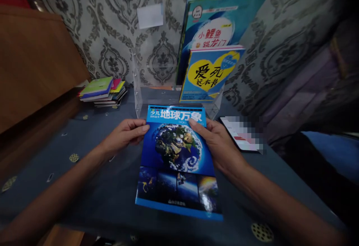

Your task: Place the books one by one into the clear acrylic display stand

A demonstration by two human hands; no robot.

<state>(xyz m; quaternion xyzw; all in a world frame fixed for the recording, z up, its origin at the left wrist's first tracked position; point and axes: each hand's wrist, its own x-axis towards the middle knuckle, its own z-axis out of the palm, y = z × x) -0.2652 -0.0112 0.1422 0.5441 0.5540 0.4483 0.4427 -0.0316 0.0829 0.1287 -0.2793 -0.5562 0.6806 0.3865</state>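
Earth book point(178, 160) flat on near table point(112, 186). Left hand point(126, 134) grips its left edge, right hand point(221, 145) clamped on its right edge. Far behind: clear rack point(140, 100) holds three upright books point(210, 74) at its right; left half bare. Phone point(241, 134) right; stack point(102, 91) far left.

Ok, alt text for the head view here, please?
Both hands, left hand and right hand, hold a blue Earth-cover book by its sides above a dark table. Behind it, a clear stand holds upright picture books.
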